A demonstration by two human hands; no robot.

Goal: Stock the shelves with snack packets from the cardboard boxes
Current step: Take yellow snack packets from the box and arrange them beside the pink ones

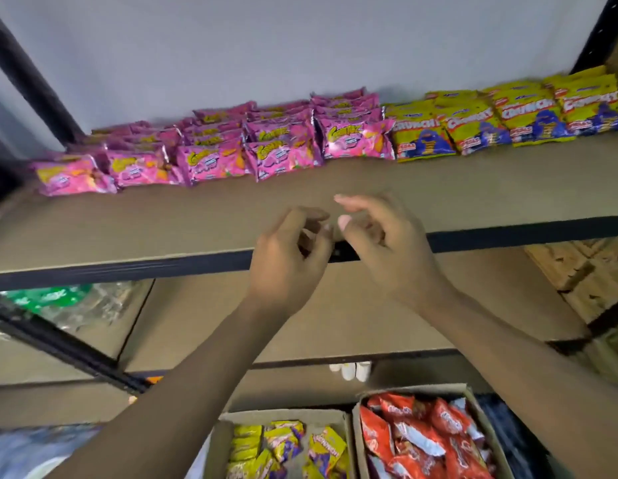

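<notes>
Pink snack packets point(210, 150) stand in rows along the back of the top shelf point(127, 229), with yellow-green packets point(501, 115) to their right. My left hand point(290, 257) and my right hand point(380, 236) hover side by side over the shelf's front edge, fingers loosely curled, holding nothing. Below, one cardboard box point(224, 440) holds yellow and purple packets point(283, 447). To its right, a second box point(473, 399) holds red packets point(421, 440).
A black metal rail point(508, 233) runs along the shelf's front edge. A lower brown shelf point(369, 323) sits beneath. Green packaging in clear plastic point(58, 299) lies at the lower left. Black uprights point(27, 74) frame the unit; a grey wall stands behind.
</notes>
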